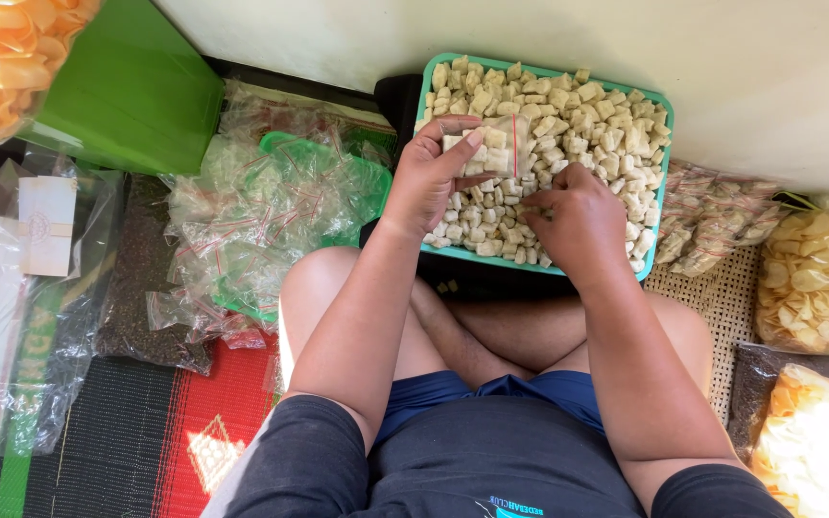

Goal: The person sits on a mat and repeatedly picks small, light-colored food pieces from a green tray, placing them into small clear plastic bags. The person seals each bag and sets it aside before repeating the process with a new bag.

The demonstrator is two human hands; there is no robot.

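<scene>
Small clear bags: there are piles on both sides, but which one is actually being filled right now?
The small clear bag held up in the left hand over the green tray. It alone is in a hand, partly filled with pale cubes; the right hand rests in the tray's cubes.

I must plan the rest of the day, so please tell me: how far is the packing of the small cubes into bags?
Done: filled small bags lie in a pile right of the tray. In hand: the left hand holds a small clear bag with some cubes, and the right hand rests on the loose cubes. Left: the tray is nearly full, and many empty bags wait in the green basket.
</scene>
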